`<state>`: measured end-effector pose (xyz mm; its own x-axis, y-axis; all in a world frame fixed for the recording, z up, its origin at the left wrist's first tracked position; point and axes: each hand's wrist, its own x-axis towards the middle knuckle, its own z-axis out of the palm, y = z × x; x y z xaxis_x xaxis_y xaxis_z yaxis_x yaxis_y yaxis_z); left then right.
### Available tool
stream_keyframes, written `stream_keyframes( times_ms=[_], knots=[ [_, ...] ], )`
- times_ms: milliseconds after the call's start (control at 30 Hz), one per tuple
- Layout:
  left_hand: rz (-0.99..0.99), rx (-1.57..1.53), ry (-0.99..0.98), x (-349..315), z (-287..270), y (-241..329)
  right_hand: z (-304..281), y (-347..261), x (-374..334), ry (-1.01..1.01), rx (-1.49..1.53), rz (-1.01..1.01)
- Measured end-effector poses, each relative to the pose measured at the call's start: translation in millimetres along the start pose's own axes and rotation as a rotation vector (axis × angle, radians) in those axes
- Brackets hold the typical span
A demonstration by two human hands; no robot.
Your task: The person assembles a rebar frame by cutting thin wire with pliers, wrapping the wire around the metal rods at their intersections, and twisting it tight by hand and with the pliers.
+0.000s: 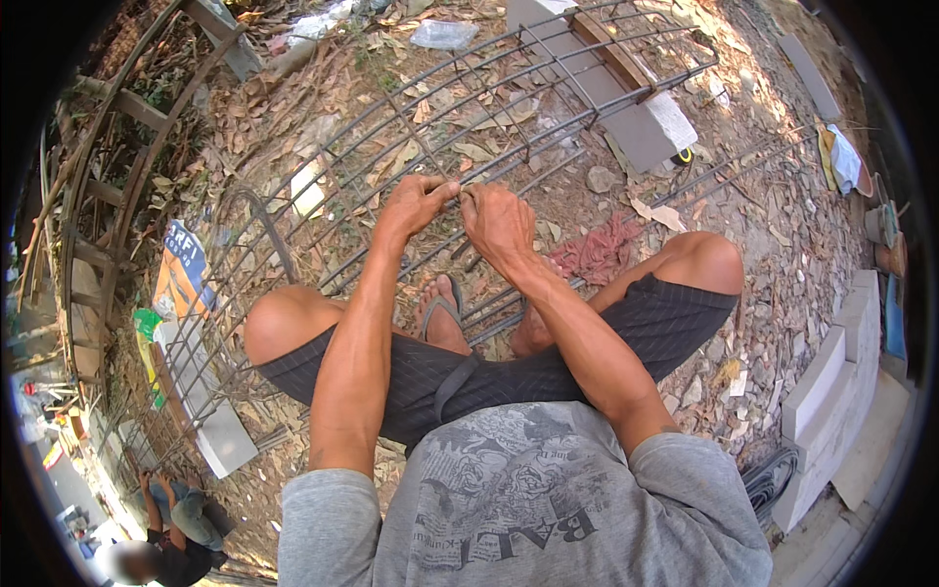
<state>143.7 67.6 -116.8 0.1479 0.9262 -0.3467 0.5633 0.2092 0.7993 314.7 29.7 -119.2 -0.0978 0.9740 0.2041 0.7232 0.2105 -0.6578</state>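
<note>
Both my hands meet over a long cage of steel reinforcing bars (559,61) that runs across the ground in front of me and past my left side. My left hand (415,207) is closed, its thumb and fingertips pinched together at a crossing of the bars. Right against it, my right hand (501,221) is curled closed too, with the fingertips nearly touching the left ones. Whatever lies between the fingers is too small and too covered to make out. A crumpled red cloth (597,252) lies just beyond my right foot.
A pale block (641,142) under a wooden strip (608,47) supports the cage's far end; another block (223,442) lies left. A wooden ladder (110,191) stands at left. More blocks (827,406) and a black coil (771,481) are at right. Another person (191,519) crouches lower left.
</note>
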Motion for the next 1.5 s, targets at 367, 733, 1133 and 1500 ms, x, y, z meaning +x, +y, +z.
stream_keyframes(
  times_ms=[367, 733, 1133, 1500],
  knots=[
    [0.081, 0.09, 0.19, -7.8, 9.3, -2.8, -29.0, -13.4, -32.9, -0.127, 0.363, 0.289],
    [0.147, 0.211, 0.239, -15.2, 8.5, 4.4, 54.4, 8.5, -38.4, -0.277, 0.035, 0.025],
    [0.078, 0.135, 0.259, -19.2, 6.6, 4.1, 93.2, 20.0, -30.7, -0.144, -0.077, -0.077],
    [0.099, 0.057, 0.155, 2.3, 10.5, -9.3, 107.2, 33.5, -23.1, -0.102, 0.215, -0.024]
  ],
)
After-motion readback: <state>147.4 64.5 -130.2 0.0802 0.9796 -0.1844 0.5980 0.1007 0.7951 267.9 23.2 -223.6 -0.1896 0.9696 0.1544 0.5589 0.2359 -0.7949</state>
